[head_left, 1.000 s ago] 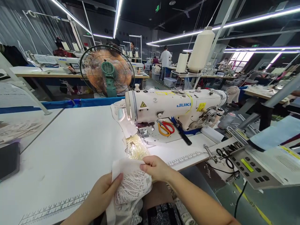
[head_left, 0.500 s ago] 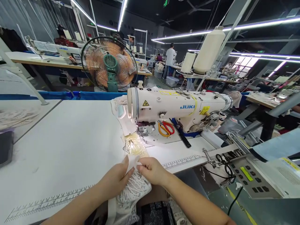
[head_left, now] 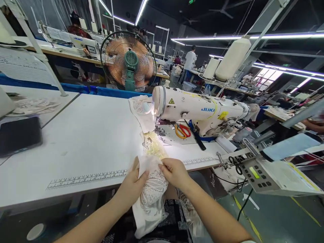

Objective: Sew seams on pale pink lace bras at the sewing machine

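Observation:
A piece of white lace fabric (head_left: pixel 153 189) hangs over the table's front edge toward my lap, stretched between both hands. My left hand (head_left: pixel 134 184) grips its left side, thumb on top. Opposite it, my right hand (head_left: pixel 174 172) pinches the right edge between thumb and fingers. Just beyond my hands lies a yellowish clear plate (head_left: pixel 154 144), in front of the needle area of a white sewing machine (head_left: pixel 187 106). More pale lace cloth (head_left: pixel 143 109) lies on the table to the left of the machine head.
Orange and red-handled scissors (head_left: pixel 182 131) and a black-handled tool (head_left: pixel 199 140) lie by the machine. A dark phone (head_left: pixel 20 135) rests at left. A control box (head_left: pixel 263 175) stands at right. Beyond the table are a fan (head_left: pixel 130 60) and a standing person (head_left: pixel 189 60).
My hands have spread the fabric wider apart, and more of its white band and lace shows. The head view has shifted, bringing the phone farther into sight.

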`<state>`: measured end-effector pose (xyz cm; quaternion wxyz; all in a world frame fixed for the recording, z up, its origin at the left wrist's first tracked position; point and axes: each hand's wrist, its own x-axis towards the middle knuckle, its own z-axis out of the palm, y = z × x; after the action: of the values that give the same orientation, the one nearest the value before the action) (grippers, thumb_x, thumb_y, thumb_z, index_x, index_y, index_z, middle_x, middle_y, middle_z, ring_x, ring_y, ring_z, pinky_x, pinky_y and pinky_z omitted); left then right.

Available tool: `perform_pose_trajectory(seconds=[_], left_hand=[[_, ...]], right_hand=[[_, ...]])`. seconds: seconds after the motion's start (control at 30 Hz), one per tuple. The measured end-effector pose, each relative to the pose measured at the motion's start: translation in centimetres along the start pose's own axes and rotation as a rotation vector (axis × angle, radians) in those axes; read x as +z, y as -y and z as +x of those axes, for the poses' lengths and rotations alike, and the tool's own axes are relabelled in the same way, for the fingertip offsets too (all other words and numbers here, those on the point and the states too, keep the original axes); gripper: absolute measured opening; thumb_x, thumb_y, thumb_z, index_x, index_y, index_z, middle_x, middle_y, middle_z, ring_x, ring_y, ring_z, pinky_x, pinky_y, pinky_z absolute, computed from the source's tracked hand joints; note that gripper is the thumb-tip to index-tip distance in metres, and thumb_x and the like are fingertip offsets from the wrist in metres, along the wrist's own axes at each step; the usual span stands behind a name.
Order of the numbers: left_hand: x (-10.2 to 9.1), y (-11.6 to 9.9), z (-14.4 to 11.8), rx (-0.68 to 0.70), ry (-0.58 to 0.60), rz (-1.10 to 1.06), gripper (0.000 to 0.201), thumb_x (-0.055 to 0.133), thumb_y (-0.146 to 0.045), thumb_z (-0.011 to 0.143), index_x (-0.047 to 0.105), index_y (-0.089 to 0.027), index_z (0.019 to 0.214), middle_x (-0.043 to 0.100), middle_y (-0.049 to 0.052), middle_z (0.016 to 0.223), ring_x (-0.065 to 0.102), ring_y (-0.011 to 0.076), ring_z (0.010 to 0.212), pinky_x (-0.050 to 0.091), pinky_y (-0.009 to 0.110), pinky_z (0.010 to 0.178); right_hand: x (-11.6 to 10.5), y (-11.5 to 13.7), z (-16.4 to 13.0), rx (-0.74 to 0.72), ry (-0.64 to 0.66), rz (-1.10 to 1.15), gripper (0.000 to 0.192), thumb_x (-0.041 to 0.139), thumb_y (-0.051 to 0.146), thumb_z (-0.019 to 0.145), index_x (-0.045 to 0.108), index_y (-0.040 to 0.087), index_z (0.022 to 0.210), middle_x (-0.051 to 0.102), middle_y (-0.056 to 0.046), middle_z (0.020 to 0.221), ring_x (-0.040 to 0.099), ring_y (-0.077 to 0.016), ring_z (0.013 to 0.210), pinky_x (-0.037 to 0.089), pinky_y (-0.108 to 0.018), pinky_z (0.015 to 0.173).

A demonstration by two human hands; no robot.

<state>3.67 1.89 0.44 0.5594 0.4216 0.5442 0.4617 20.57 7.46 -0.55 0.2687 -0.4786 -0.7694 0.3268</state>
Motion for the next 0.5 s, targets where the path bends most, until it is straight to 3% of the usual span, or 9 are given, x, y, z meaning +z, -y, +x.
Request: perform_pose_trajectory(seconds=[0.07,0.17,0.27,0.4,0.5], left_hand=[[0.4,0.1,-0.2,-0.058,-0.006,-0.140,0.064,0.071,-0.057,0.065,0.062,-0.015,0.113,0.073,0.012,0.099,0.066,0.0307,0.097,0.053,0.040,0.086],[0.9,0.1,-0.3,-0.131,-0.003,-0.221,0.076,0.076,-0.060,0.059,0.062,-0.011,0.116,0.074,0.014,0.095,0.067,0.0334,0.095,0.055,0.043,0.081],[1.3,0.0,-0.1,-0.123,0.031,-0.160,0.071,0.074,-0.062,0.059,0.067,-0.010,0.107,0.074,0.014,0.091,0.067,0.0362,0.096,0.056,0.044,0.081],[1.8,-0.2,0.2,-0.027,-0.019,0.063,0.063,0.072,-0.063,0.061,0.071,-0.012,0.098,0.075,0.013,0.090,0.061,0.0387,0.110,0.051,0.045,0.093],[1.8,-0.8,0.6,-0.085,-0.027,0.030,0.057,0.074,-0.059,0.060,0.070,-0.014,0.096,0.075,0.012,0.084,0.063,0.0380,0.106,0.053,0.045,0.091]], right_hand=[[-0.2,0.0,0.0,0.056,-0.017,0.013,0.023,0.053,0.027,0.078,0.040,0.021,0.060,0.041,0.005,0.057,0.037,-0.0112,0.056,0.027,-0.023,0.055],[-0.9,0.0,0.2,0.113,-0.004,0.059,0.022,0.052,0.034,0.082,0.044,0.021,0.065,0.042,0.005,0.059,0.038,-0.0103,0.054,0.030,-0.022,0.052],[-1.3,0.2,0.1,0.126,-0.019,0.060,0.024,0.053,0.033,0.081,0.042,0.021,0.063,0.041,0.005,0.058,0.038,-0.0105,0.055,0.029,-0.022,0.052],[-1.5,0.3,0.0,0.105,-0.117,-0.003,0.025,0.054,0.027,0.079,0.038,0.021,0.061,0.042,0.004,0.058,0.037,-0.0122,0.059,0.025,-0.025,0.057],[-1.9,-0.8,-0.1,0.081,-0.177,0.147,0.021,0.054,0.036,0.080,0.048,0.021,0.067,0.050,0.002,0.064,0.044,-0.0133,0.062,0.033,-0.025,0.059]])
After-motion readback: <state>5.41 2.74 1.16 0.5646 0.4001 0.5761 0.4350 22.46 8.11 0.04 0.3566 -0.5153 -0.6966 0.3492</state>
